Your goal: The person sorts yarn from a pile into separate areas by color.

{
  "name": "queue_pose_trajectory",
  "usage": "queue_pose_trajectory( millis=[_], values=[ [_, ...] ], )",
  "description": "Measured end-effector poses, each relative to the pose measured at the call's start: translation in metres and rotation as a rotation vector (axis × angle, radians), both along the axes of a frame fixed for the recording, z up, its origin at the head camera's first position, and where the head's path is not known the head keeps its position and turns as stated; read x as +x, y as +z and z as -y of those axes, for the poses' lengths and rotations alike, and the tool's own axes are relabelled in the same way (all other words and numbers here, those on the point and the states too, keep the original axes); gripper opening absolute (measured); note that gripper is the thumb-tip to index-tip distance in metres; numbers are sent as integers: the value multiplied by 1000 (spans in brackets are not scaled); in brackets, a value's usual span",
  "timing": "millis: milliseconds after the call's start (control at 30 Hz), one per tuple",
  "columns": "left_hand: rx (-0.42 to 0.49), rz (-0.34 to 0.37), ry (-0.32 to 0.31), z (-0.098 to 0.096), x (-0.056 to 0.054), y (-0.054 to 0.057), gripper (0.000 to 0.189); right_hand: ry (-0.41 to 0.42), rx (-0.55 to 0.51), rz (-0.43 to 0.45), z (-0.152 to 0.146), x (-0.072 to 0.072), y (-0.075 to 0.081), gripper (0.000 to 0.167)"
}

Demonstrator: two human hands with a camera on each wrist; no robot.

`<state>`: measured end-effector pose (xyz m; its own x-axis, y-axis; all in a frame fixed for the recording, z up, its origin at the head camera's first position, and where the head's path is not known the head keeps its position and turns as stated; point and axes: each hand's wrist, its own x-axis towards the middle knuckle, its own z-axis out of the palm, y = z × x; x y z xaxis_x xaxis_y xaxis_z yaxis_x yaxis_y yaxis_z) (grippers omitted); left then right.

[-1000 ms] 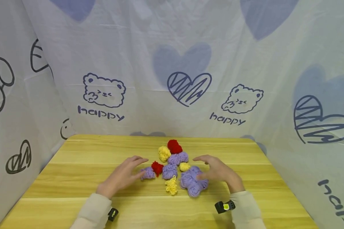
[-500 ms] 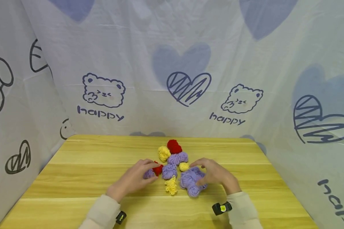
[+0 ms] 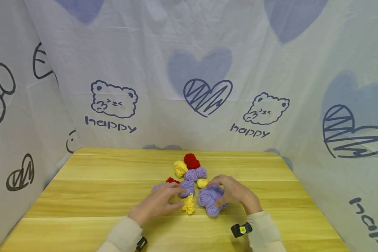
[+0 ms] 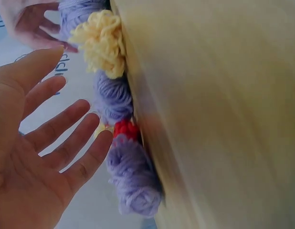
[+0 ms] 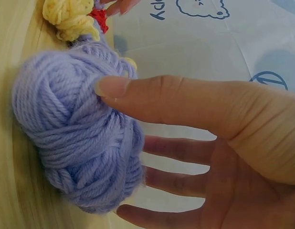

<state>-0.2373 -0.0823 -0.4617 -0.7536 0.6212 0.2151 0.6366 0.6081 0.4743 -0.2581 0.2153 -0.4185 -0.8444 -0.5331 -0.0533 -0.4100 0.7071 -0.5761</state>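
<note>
The wide left hand (image 3: 158,204) and wide right hand (image 3: 235,191) are probably lining up by yarn balls (image 3: 209,201). Grabbing would be needing a squeeze.

Lavender leads the field: the big yarn skein (image 3: 211,201) is solid lavender, strand on strand! Deep red on the rear yarn ball (image 3: 191,161), clear yellow on the loopy yarn bundle (image 3: 188,204). The counter (image 3: 82,203) runs yellow with wood-grain streaks. Behind, a whitish curtain (image 3: 157,87) flaunts soft periwinkle hearts (image 3: 200,64), blue-outlined bear faces (image 3: 114,101) and blue "happy" lettering (image 3: 110,125). And plain cream sleeves (image 3: 264,231)!
</note>
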Motion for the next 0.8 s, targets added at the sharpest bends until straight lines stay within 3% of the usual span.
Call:
queue_pose_trajectory(
  millis=[300,800],
  values=[
    [-20,100,-48,-10,-1,-4,45,-51,21,37,4,0,-2,60],
    [-21,88,-93,-24,-4,-8,34,-30,85,45,7,1,-6,65]
  ],
)
